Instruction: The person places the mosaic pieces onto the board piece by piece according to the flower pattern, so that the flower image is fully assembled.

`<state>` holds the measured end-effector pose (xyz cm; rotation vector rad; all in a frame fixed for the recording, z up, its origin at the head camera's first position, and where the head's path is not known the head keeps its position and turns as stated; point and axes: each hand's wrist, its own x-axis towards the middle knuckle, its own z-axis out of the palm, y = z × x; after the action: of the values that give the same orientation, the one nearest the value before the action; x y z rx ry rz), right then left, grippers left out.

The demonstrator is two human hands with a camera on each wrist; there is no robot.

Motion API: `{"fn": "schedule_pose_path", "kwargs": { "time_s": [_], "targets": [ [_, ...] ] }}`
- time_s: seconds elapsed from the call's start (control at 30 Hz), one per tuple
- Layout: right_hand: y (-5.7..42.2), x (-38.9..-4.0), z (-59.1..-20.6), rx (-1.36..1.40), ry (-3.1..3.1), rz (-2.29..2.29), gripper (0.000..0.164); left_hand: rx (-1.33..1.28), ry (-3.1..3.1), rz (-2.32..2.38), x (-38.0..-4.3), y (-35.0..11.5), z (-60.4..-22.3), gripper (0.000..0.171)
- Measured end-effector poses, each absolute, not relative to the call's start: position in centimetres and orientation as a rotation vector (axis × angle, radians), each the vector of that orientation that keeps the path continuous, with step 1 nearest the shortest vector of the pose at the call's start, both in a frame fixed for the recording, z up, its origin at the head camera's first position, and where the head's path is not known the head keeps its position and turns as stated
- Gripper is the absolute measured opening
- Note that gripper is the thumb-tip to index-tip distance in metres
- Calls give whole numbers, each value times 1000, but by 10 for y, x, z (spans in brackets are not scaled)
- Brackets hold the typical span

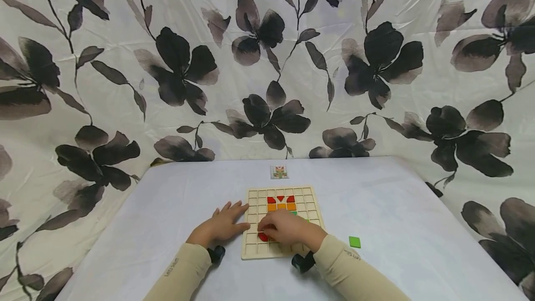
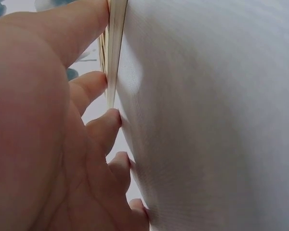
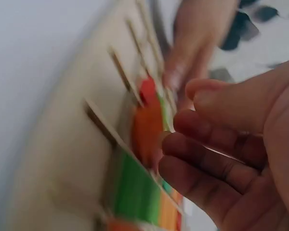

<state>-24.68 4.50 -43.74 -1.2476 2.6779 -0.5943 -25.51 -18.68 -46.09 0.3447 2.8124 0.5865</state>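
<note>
A pale wooden grid board [image 1: 256,251] lies on the table with coloured tiles in its cells. My left hand [image 1: 221,226] lies at its left side, fingers spread; in the left wrist view the thumb [image 2: 82,29] touches the board's edge [image 2: 116,43]. Over the board's lower middle is my right hand [image 1: 286,227], with loosely bent fingers. Close by its fingertips is a red tile [image 1: 263,237]. In the blurred right wrist view, the thumb and index finger meet, with no tile showing between them, beside orange [image 3: 147,125] and green tiles [image 3: 135,192].
A loose green square tile [image 1: 354,242] lies right of the board. Behind the board is a small card [image 1: 279,172] with a coloured pattern. Red tiles [image 1: 290,199] and orange tiles [image 1: 281,206] fill upper cells. A floral cloth [image 1: 267,82] hangs behind the white table.
</note>
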Motion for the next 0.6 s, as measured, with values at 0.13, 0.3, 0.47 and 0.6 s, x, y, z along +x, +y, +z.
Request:
{"fn": "schedule_pose_path", "kwargs": {
  "time_s": [0.13, 0.3, 0.47, 0.6],
  "targets": [
    [63, -251, -430, -1180, 2729, -642, 16, 330, 2809, 573, -256, -188, -463, 69],
    [64, -248, -432, -1226, 2784, -501, 15, 300, 2823, 575, -258, -191, -462, 69],
    [52, -240, -444, -1202, 2846, -388, 14, 319, 2804, 584, -260, -189, -466, 70],
    [51, -239, -447, -1247, 2815, -394, 10, 318, 2813, 570, -260, -187, -467, 70]
  ]
}}
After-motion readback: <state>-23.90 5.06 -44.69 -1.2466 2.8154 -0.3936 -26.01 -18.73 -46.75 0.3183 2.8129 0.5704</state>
